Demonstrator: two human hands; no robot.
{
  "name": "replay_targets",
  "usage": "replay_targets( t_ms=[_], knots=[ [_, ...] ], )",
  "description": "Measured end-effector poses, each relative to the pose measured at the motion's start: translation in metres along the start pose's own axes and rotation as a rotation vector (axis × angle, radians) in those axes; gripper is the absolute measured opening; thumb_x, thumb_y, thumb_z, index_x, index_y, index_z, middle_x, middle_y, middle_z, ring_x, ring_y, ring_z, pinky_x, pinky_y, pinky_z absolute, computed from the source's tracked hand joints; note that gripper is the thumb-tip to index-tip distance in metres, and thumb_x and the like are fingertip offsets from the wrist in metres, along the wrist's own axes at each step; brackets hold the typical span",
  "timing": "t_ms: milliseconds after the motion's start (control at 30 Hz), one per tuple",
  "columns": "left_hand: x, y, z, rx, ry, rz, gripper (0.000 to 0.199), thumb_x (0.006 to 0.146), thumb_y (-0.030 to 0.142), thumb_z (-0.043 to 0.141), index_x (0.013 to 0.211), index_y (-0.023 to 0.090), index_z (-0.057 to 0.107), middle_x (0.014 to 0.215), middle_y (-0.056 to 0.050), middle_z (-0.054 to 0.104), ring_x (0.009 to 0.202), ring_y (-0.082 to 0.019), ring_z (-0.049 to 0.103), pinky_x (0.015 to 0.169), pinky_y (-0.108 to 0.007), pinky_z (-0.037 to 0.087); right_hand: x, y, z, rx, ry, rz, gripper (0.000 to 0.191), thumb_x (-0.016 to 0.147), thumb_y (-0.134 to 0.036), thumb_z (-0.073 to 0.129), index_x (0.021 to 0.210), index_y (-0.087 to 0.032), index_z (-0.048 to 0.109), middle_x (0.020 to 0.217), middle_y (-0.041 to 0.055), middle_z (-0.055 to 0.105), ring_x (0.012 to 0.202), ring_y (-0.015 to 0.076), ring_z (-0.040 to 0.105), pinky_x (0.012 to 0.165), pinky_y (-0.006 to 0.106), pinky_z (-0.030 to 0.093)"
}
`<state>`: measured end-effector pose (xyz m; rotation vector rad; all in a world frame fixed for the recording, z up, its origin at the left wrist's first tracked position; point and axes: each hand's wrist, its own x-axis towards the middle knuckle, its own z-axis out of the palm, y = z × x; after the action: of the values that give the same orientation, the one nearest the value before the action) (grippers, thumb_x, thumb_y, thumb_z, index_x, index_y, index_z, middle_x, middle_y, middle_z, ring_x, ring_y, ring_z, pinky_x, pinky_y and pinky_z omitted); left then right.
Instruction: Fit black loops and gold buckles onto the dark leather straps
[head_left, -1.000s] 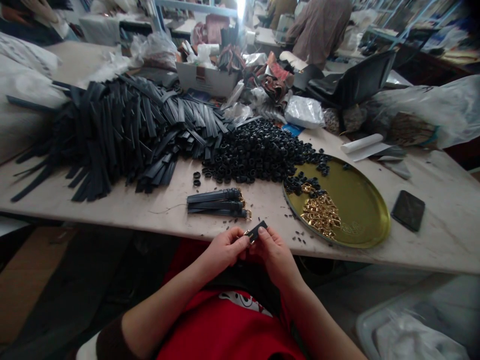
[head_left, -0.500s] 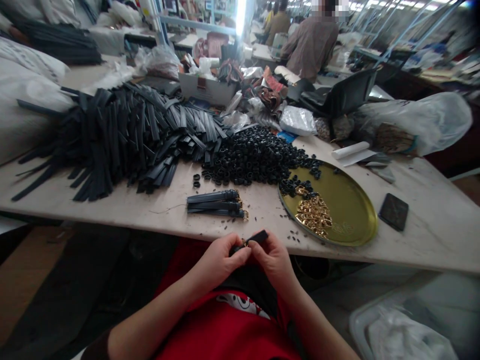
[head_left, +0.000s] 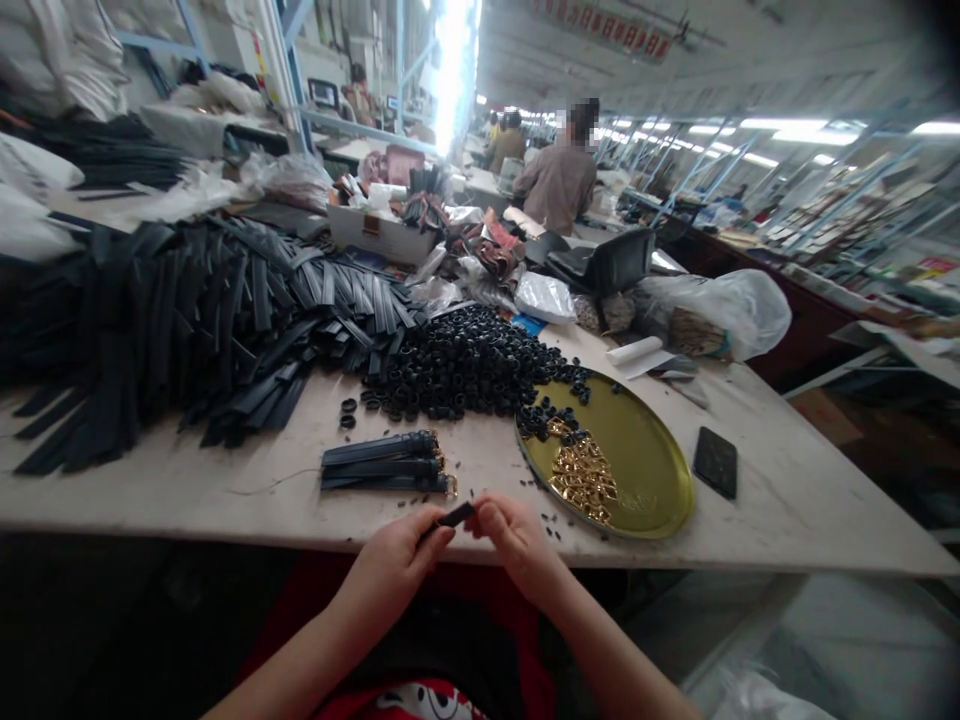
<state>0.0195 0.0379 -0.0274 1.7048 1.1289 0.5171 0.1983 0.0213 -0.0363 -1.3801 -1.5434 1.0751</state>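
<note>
My left hand (head_left: 409, 545) pinches a short black strap (head_left: 456, 515) between thumb and fingers, at the table's front edge. Against the strap's free end, my right hand (head_left: 514, 540) has its thumb and fingers closed; whatever lies between them is hidden. Just beyond my hands lies a small stack of finished black straps (head_left: 382, 465) with gold buckles (head_left: 450, 485) at their right ends. Farther back is a heap of small black loops (head_left: 450, 370). To the right, a round gold tray (head_left: 656, 470) bears gold buckles (head_left: 585, 480) and some black loops.
A large pile of long black strips (head_left: 195, 310) covers the table's left side. A dark phone (head_left: 716, 462) lies right of the tray. Behind are a box of scraps (head_left: 379, 235), plastic bags (head_left: 739, 305) and a black moulded piece (head_left: 619, 262). A person (head_left: 562, 180) stands farther off.
The view has tilted up and turned right. My hands have come slightly apart; the strap's end that was in my right hand now points out from my left fingers toward the right ones.
</note>
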Motion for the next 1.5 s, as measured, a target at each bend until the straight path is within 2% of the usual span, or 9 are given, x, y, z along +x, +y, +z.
replay_targets(
  t_ms=[67,167,300,533,667,800,933,1233,1500],
  knots=[
    [0.008,-0.006,-0.002,-0.042,0.017,-0.078,0.030,0.082,0.044,0.041,0.083,0.019,0.057,0.056,0.004,0.050,0.053,-0.013,0.046,0.052,-0.022,0.034,0.026,0.012,-0.029,-0.124,0.189,0.032,0.038,0.085,-0.048,0.037,0.076,-0.018,0.058,0.065,0.0017,0.055,0.063,0.0155,0.052,0.060,0.026,0.040],
    [0.020,-0.016,-0.002,-0.156,-0.001,-0.154,0.030,0.081,0.046,0.042,0.081,0.018,0.053,0.049,0.007,0.040,0.046,-0.010,0.037,0.046,-0.020,0.029,0.067,0.031,-0.073,-0.565,0.457,0.033,0.025,0.083,-0.036,0.044,0.084,-0.017,0.060,0.080,0.0063,0.059,0.075,0.0185,0.054,0.070,0.029,0.040],
    [0.031,-0.020,0.002,-0.240,-0.060,-0.197,0.031,0.081,0.048,0.042,0.078,0.018,0.050,0.047,0.009,0.035,0.044,-0.008,0.032,0.044,-0.019,0.026,0.104,0.049,-0.100,-0.969,0.321,0.138,0.021,0.080,-0.029,0.049,0.090,-0.018,0.064,0.090,0.0092,0.059,0.081,0.0207,0.055,0.074,0.030,0.039],
    [0.034,-0.017,0.001,-0.235,-0.098,-0.196,0.031,0.081,0.047,0.043,0.078,0.017,0.051,0.050,0.008,0.036,0.045,-0.008,0.032,0.044,-0.019,0.025,0.116,0.054,-0.101,-0.983,0.301,0.132,0.016,0.080,-0.023,0.051,0.085,-0.016,0.064,0.089,0.0099,0.059,0.085,0.0212,0.054,0.077,0.030,0.037],
    [0.030,-0.010,-0.002,-0.248,-0.046,-0.154,0.032,0.081,0.047,0.044,0.078,0.016,0.053,0.051,0.008,0.037,0.046,-0.007,0.033,0.045,-0.019,0.026,0.095,0.037,-0.086,-0.517,0.321,0.066,0.023,0.080,-0.037,0.050,0.080,-0.017,0.062,0.077,0.0049,0.058,0.074,0.0182,0.053,0.068,0.029,0.038],
    [0.029,-0.004,-0.001,-0.295,0.083,-0.093,0.034,0.081,0.048,0.043,0.081,0.016,0.055,0.052,0.007,0.041,0.047,-0.008,0.035,0.046,-0.019,0.028,0.061,0.011,-0.034,0.314,0.064,0.231,0.033,0.075,-0.049,0.054,0.074,-0.017,0.058,0.061,-0.0006,0.054,0.052,0.0102,0.044,0.051,0.024,0.033],
    [0.023,-0.007,0.002,-0.323,0.110,-0.050,0.033,0.081,0.047,0.045,0.079,0.015,0.055,0.050,0.007,0.041,0.046,-0.008,0.036,0.045,-0.018,0.029,0.034,-0.008,0.011,0.709,-0.087,0.345,0.034,0.067,-0.049,0.064,0.069,-0.017,0.054,0.052,-0.0039,0.050,0.043,0.0059,0.038,0.042,0.020,0.027],
    [-0.002,-0.009,0.007,-0.256,0.028,-0.089,0.030,0.079,0.045,0.045,0.075,0.017,0.054,0.048,0.008,0.039,0.043,-0.007,0.035,0.042,-0.018,0.027,0.005,-0.015,0.016,0.602,-0.089,0.351,0.036,0.072,-0.051,0.057,0.075,-0.016,0.054,0.052,-0.0044,0.052,0.038,0.0046,0.039,0.039,0.018,0.027],
    [0.064,0.001,0.030,-0.309,-0.090,-0.199,0.025,0.077,0.040,0.043,0.072,0.017,0.049,0.041,0.008,0.041,0.032,-0.006,0.028,0.036,-0.018,0.019,0.035,0.023,-0.008,0.512,0.096,0.394,0.038,0.068,-0.054,0.057,0.071,-0.016,0.053,0.050,-0.0050,0.047,0.040,0.0047,0.036,0.039,0.017,0.026]
  ],
)
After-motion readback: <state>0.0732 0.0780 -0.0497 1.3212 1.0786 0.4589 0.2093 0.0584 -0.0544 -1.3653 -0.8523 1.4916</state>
